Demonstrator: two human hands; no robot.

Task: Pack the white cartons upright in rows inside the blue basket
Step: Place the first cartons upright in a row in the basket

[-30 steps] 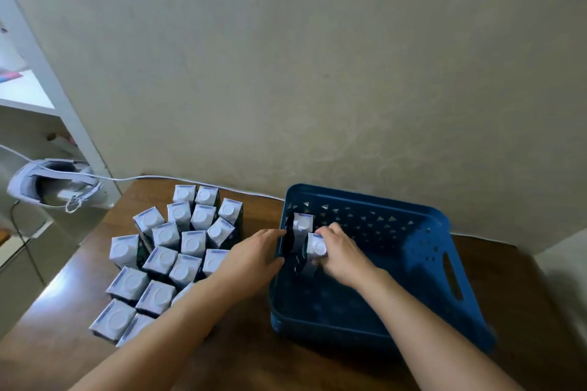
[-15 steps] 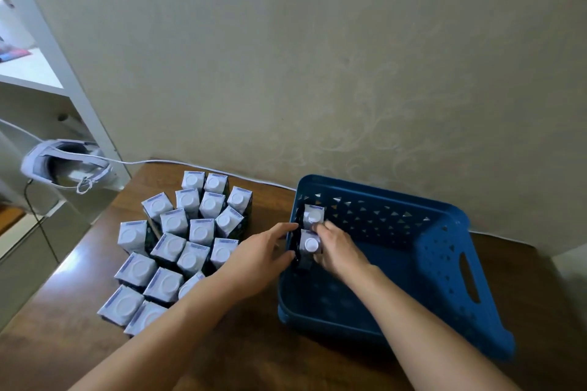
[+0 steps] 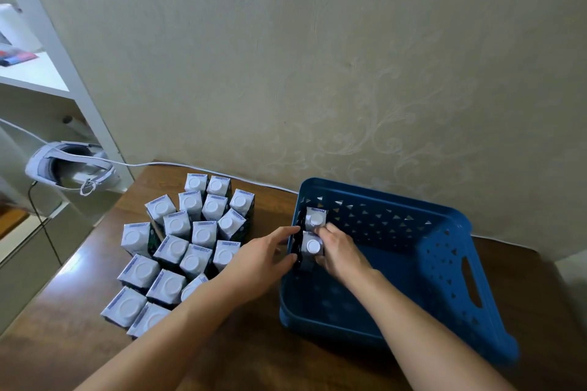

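The blue basket [image 3: 444, 263] stands on the right of the wooden table. Two white cartons stand upright along its left wall: one [image 3: 315, 217] in the far left corner, a second [image 3: 312, 245] just in front of it. My right hand [image 3: 338, 252] is inside the basket, fingers closed around the second carton. My left hand [image 3: 263, 259] rests outside on the basket's left rim, fingers curled against the wall. Several more white cartons [image 3: 190, 241] stand packed together on the table left of the basket.
A white headset [image 3: 68, 168] with a cable lies on a low shelf at the left. A white cable runs along the wall behind the cartons. The wall rises directly behind the table. The table's bare wood [image 3: 238, 349] shows under my forearms.
My right hand has brought the second carton closer to the first one against the left wall. The left hand stays on the rim. The camera has shifted slightly.
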